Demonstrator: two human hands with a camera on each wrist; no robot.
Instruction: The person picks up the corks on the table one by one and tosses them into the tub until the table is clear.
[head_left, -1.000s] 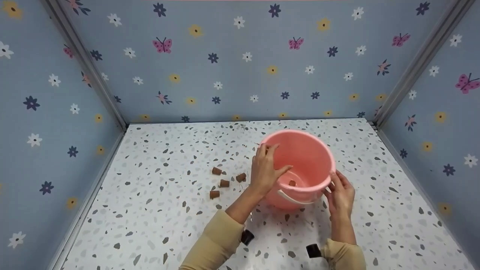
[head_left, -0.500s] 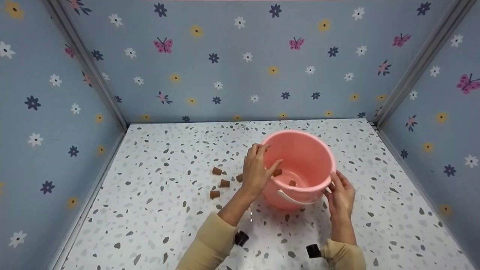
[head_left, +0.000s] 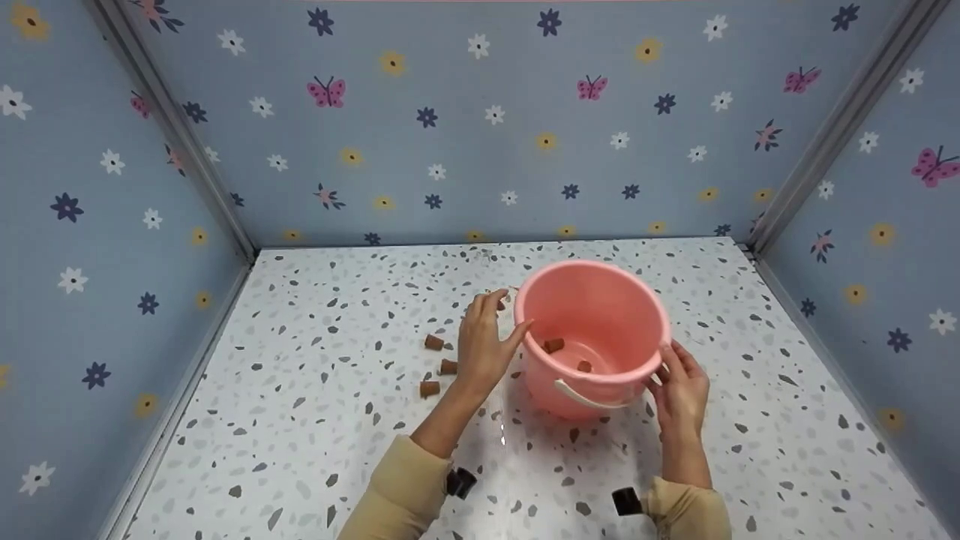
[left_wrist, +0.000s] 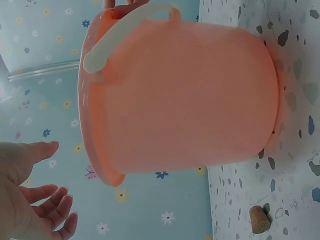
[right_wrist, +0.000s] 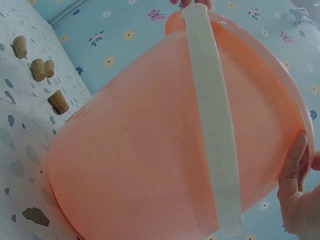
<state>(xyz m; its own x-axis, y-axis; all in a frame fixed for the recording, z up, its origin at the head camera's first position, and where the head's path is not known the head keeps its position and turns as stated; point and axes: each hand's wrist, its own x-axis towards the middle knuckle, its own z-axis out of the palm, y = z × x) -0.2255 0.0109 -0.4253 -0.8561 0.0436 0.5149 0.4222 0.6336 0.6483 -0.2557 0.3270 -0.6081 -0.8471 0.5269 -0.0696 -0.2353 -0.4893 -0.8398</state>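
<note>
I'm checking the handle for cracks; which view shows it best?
The right wrist view: the handle is large there, running down nearly the whole picture. The left wrist view shows a shorter, slanted stretch; the head view, a small strip on the bucket.

The bucket (head_left: 600,307) admits entry from above; the right grip (head_left: 682,386) apparently obstructs its right.

The bucket (head_left: 600,300) is pink, its handle (right_wrist: 212,100) off-white, and the corks (head_left: 429,388) are brown. The table (head_left: 315,457) is white, speckled with pale and dark grey chips; the walls (head_left: 480,82) are light blue, printed with white, yellow and dark blue flowers (head_left: 478,46) and pink butterflies (head_left: 326,91). The sleeves (head_left: 405,480) are tan.
</note>
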